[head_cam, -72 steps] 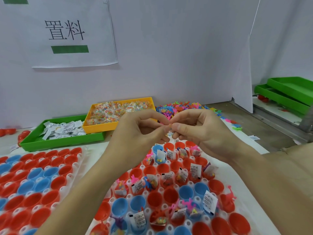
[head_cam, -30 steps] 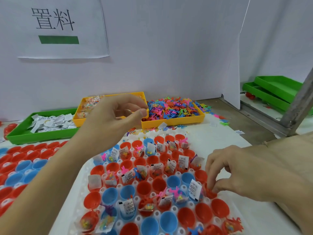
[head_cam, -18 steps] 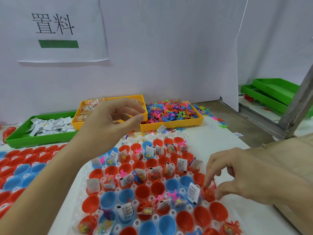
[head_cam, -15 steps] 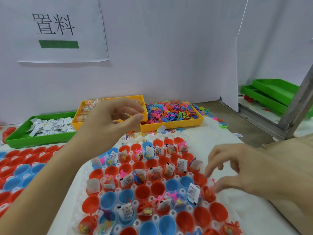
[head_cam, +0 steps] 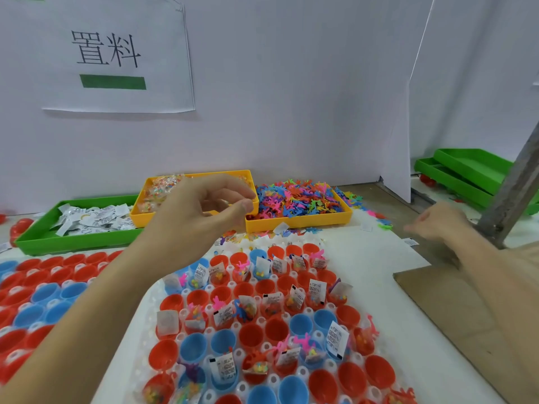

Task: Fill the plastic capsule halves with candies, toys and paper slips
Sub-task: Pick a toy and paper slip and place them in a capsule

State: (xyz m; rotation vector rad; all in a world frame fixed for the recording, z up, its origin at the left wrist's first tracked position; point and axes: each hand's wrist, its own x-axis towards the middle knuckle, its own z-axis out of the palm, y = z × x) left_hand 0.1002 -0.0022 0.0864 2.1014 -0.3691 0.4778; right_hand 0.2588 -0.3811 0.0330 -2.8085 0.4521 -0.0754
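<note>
The left hand [head_cam: 201,211] is raised above the far edge of the white tray [head_cam: 344,371], its forearm running up from the lower left corner. Its fingers are curled with the thumb tip drawn in against them, as if pinching something small, but whatever sits between them is too small to make out, so I cannot tell whether it holds anything. It hangs in front of the yellow bin of candies [head_cam: 163,191]. The right hand [head_cam: 434,223] reaches out to the right, beyond the tray and near the yellow bin of toys [head_cam: 297,202]; it is blurred, its fingers seem stretched leftward, and whether it grips anything cannot be told. Its forearm passes over a sheet of cardboard [head_cam: 437,298]. The red and blue capsule halves [head_cam: 250,333] stand open side up in the white tray below the hands; many of them hold paper slips [head_cam: 335,339], small coloured toys and candy packets, while others are bare inside. More capsule halves [head_cam: 43,295] sit in a second tray at the left. A green bin of paper slips [head_cam: 84,220] lies to the left of the candies.
</note>
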